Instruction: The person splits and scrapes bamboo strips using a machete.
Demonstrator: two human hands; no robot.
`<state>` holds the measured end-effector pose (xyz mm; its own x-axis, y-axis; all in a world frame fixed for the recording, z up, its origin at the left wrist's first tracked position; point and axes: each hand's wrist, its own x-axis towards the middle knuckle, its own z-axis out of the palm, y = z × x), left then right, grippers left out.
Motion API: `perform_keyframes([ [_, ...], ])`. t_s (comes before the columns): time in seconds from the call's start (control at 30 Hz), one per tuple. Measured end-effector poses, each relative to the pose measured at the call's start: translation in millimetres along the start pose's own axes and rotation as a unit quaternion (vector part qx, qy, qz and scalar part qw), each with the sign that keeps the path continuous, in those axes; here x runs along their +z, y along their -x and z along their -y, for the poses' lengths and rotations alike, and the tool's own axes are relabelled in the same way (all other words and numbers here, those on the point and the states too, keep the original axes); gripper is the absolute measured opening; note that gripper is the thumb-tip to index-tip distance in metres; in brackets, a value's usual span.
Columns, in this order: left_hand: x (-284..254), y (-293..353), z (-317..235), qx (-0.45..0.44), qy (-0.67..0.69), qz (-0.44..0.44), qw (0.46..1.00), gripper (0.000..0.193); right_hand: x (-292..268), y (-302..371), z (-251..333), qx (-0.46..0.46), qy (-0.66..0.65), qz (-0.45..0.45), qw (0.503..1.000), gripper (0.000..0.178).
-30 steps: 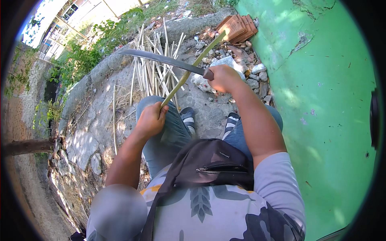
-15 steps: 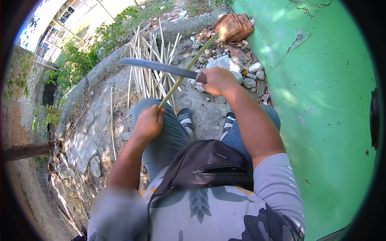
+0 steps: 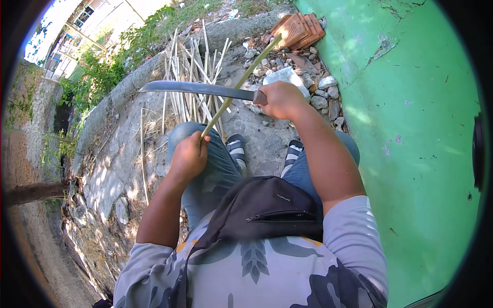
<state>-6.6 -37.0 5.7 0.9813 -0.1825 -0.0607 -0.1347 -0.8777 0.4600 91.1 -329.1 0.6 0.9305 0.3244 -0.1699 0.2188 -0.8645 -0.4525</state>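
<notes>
Currently, the right hand [image 3: 283, 100] is gripping a machete [image 3: 197, 87] across a greenish strip [image 3: 250, 70], which the left hand [image 3: 188, 156] is clasping.

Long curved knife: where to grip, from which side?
Likely its brown handle, coming from the person's right: the long blade extends left across the greenish strip, away from that end. The right hand holds it there.

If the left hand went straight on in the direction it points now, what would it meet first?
Probably the knife's blade, which crosses the greenish strip ahead of the left hand, though depth is unclear.
</notes>
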Motion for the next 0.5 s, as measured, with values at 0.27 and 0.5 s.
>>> perform_keyframes([
  [0.27, -26, -4, -4, -0.035, -0.051, 0.016, 0.998, 0.027, 4, -12, -24, 0.027, -0.068, -0.113, 0.991, 0.022],
  [0.5, -22, -9, 23, -0.047, -0.07, -0.02, 0.996, 0.029, 11, -9, -10, -0.124, -0.054, -0.112, 0.984, 0.043],
])
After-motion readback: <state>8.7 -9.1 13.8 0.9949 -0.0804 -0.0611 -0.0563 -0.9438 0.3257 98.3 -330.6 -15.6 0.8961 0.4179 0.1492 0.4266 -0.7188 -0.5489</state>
